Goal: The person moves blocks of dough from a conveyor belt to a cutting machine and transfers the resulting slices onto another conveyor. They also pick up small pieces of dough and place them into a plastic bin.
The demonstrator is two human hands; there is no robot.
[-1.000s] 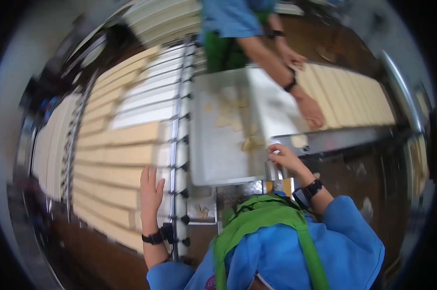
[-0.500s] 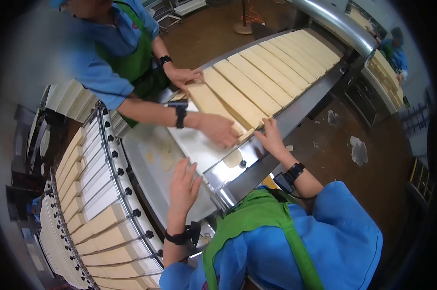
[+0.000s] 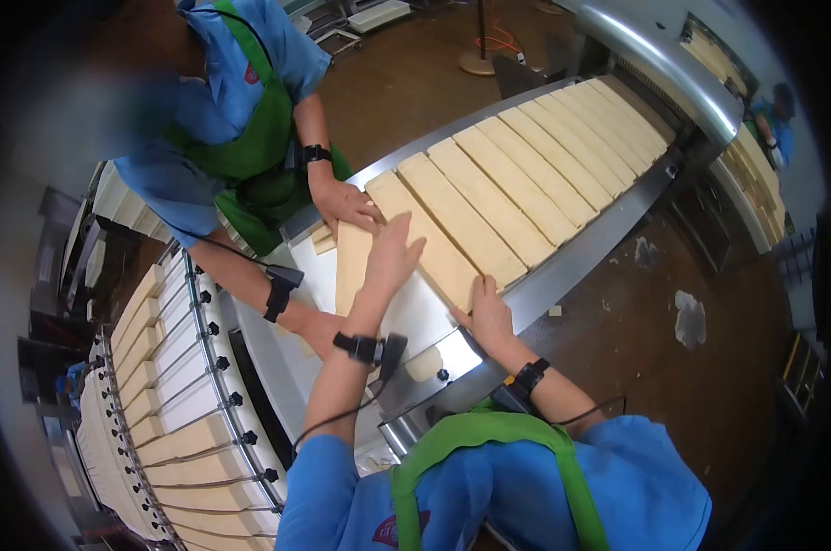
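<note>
Pale flat slabs (image 3: 500, 204) lie side by side on the conveyor (image 3: 562, 262). At the near end of the front slab (image 3: 424, 234), my right hand (image 3: 489, 320) has its thumb and fingers around the lower corner. My left hand (image 3: 393, 257) is over the left edge of that slab, fingers spread, close to a co-worker's hand (image 3: 346, 202) at its far end. Another slab (image 3: 351, 262) lies apart to the left, partly behind my left forearm. The co-worker's other hand (image 3: 322, 332) is at its near end, partly hidden by my forearm.
A co-worker (image 3: 250, 138) in a green apron stands across the conveyor. At left is a rack (image 3: 236, 399) with slabs and black knobs. A metal roller housing (image 3: 663, 69) spans the far end. Small offcuts (image 3: 322, 237) lie beside the separate slab.
My left hand has moved up and right to the front slab. The co-worker's near hand has moved left and down, and a slab now lies apart at left. My right hand has shifted slightly.
</note>
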